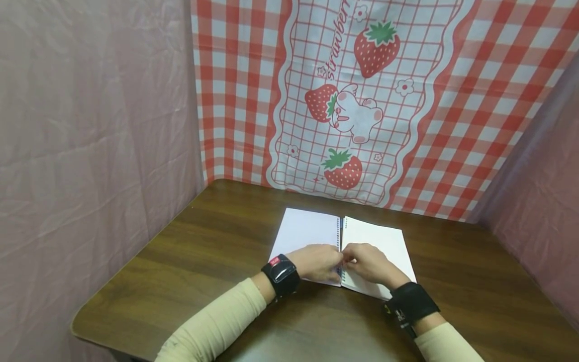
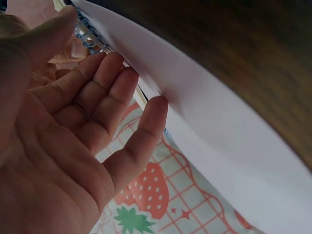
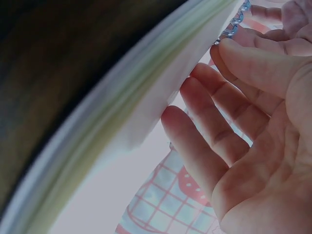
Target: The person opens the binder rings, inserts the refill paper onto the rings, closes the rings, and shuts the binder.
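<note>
An open spiral notebook [image 1: 307,229] lies on the table, blank white pages on both sides of its ring binding [image 1: 338,231]. My left hand [image 1: 316,261] rests over the left page at the binding. In the left wrist view its loosely bent fingertips [image 2: 157,105] touch the page, thumb apart from them near the rings [image 2: 90,36]. My right hand [image 1: 368,262] lies over the right page [image 1: 377,239], thumb and index finger pinching at the binding. The right wrist view shows these two tips meeting beside the rings [image 3: 234,24]; what exactly sits between them is hidden.
The brown wooden table [image 1: 181,271] reaches out on both sides of the notebook. A red checked strawberry cloth [image 1: 244,100] hangs behind it. Pink curtains [image 1: 99,151] hang at left and right. Each wrist wears a black strap [image 1: 281,275].
</note>
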Available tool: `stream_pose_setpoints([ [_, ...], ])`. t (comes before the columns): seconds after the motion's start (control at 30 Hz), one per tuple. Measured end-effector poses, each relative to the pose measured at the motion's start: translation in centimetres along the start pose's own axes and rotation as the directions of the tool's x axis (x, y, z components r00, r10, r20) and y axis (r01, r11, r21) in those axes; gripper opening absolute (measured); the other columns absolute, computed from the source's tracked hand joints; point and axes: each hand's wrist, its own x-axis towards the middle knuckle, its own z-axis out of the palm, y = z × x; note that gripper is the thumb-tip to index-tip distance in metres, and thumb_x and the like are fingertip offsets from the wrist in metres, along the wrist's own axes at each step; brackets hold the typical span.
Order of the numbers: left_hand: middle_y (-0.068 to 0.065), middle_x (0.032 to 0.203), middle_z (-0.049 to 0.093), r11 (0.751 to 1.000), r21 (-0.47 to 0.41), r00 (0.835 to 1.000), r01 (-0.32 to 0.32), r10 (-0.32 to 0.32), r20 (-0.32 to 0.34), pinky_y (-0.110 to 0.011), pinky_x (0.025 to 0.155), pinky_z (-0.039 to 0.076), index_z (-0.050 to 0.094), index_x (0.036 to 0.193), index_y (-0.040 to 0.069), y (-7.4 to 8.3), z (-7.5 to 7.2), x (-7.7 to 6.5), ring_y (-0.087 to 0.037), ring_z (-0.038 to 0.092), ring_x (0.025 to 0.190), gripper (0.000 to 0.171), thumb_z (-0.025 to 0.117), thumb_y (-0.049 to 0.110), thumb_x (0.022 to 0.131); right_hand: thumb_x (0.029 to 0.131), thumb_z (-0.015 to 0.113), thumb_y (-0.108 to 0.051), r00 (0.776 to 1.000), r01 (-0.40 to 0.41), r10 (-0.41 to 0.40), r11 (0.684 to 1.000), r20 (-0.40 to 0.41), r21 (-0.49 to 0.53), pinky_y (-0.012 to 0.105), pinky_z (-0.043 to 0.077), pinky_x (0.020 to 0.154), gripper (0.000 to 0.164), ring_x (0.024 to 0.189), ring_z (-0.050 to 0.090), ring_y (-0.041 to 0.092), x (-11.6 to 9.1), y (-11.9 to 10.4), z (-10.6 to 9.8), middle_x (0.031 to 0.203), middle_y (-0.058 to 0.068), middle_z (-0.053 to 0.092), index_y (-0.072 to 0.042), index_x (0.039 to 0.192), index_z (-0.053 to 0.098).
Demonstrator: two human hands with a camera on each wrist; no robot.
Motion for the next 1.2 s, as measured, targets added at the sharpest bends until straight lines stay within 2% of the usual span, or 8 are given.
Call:
stream_pose_setpoints([
  [0.2, 0.009, 0.087, 0.064, 0.997, -0.079, 1.0, 0.009, -0.009, 0.009, -0.018, 0.067, 0.047, 0.071, 0.095, 0.017, -0.4, -0.1, 0.2, -0.004, 0.057, 0.076, 0.024, 0.08, 0.037, 0.086, 0.083, 0.074, -0.005, 0.999, -0.033, 0.032, 0.998, 0.017, 0.054, 0.03, 0.052, 0.072, 0.014, 0.091, 0.072, 0.019, 0.1, -0.1, -0.3, 0.091, -0.002, 0.077, -0.017, 0.089, 0.075],
  [0.4, 0.008, 0.093, 0.073, 0.988, -0.152, 1.0, 0.004, -0.006, -0.014, -0.016, 0.076, 0.05, 0.075, 0.1, 0.016, -1.2, 0.4, 0.7, -0.002, 0.062, 0.081, 0.008, 0.071, 0.02, 0.094, 0.083, 0.071, -0.001, 0.999, -0.037, 0.034, 0.994, 0.031, 0.099, 0.029, 0.052, 0.073, 0.015, 0.089, 0.071, 0.017, 0.0, 0.3, -0.1, 0.09, -0.001, 0.077, -0.014, 0.09, 0.075],
  [0.63, 0.006, 0.092, 0.074, 0.991, -0.132, 0.999, -0.002, -0.004, -0.04, -0.017, 0.077, 0.05, 0.075, 0.099, 0.015, -1.0, 0.3, 0.7, -0.005, 0.064, 0.08, 0.009, 0.068, 0.013, 0.093, 0.083, 0.068, 0.005, 0.998, -0.031, 0.017, 0.972, 0.061, 0.235, 0.034, 0.055, 0.082, 0.02, 0.091, 0.069, 0.015, -0.3, 1.1, -0.2, 0.091, -0.001, 0.076, -0.011, 0.094, 0.076],
  [0.7, 0.006, 0.093, 0.075, 0.992, -0.127, 0.999, 0.016, -0.021, -0.037, -0.017, 0.078, 0.05, 0.075, 0.099, 0.015, -0.7, 0.1, 0.7, -0.005, 0.064, 0.081, 0.009, 0.068, 0.014, 0.093, 0.084, 0.068, 0.003, 0.995, -0.055, 0.031, 0.961, 0.092, 0.273, 0.036, 0.053, 0.086, 0.019, 0.095, 0.068, 0.015, -0.4, 1.3, -0.4, 0.093, -0.001, 0.076, -0.011, 0.094, 0.076],
  [0.8, 0.006, 0.086, 0.071, 0.991, -0.126, 0.998, 0.051, -0.054, -0.02, -0.017, 0.071, 0.048, 0.072, 0.095, 0.015, -0.3, -0.1, 1.0, -0.006, 0.061, 0.076, 0.004, 0.068, 0.016, 0.095, 0.087, 0.067, -0.001, 0.984, -0.126, 0.075, 0.933, 0.159, 0.337, 0.035, 0.05, 0.089, 0.015, 0.098, 0.065, 0.015, -0.6, 1.5, -0.6, 0.095, -0.001, 0.075, -0.012, 0.095, 0.075],
  [0.9, 0.006, 0.08, 0.063, 0.994, -0.078, 0.997, 0.074, -0.075, -0.015, -0.019, 0.067, 0.045, 0.066, 0.089, 0.016, 0.1, 0.1, 1.4, -0.006, 0.055, 0.072, 0.008, 0.066, 0.018, 0.097, 0.089, 0.068, -0.003, 0.975, -0.169, 0.099, 0.912, 0.199, 0.374, 0.036, 0.046, 0.091, 0.011, 0.1, 0.063, 0.016, -0.7, 1.6, -0.8, 0.095, 0.0, 0.075, -0.011, 0.092, 0.074],
  [1.03, 0.007, 0.08, 0.059, 0.996, -0.011, 0.996, 0.088, -0.088, -0.02, -0.022, 0.068, 0.047, 0.063, 0.089, 0.018, 0.2, 0.5, 1.9, -0.007, 0.054, 0.073, 0.009, 0.066, 0.02, 0.097, 0.089, 0.068, -0.003, 0.977, -0.15, 0.082, 0.92, 0.197, 0.362, 0.035, 0.044, 0.089, 0.01, 0.098, 0.061, 0.015, -0.6, 1.7, -0.9, 0.092, -0.002, 0.075, -0.012, 0.088, 0.072],
  [1.2, 0.007, 0.082, 0.061, 0.996, -0.011, 0.996, 0.088, -0.089, -0.028, -0.022, 0.067, 0.047, 0.065, 0.091, 0.018, 0.2, 0.5, 2.0, -0.007, 0.055, 0.073, 0.008, 0.064, 0.021, 0.099, 0.088, 0.068, -0.003, 0.978, -0.146, 0.085, 0.932, 0.192, 0.333, 0.03, 0.044, 0.085, 0.01, 0.093, 0.06, 0.012, -0.6, 1.8, -0.8, 0.089, -0.004, 0.074, -0.013, 0.086, 0.071],
])
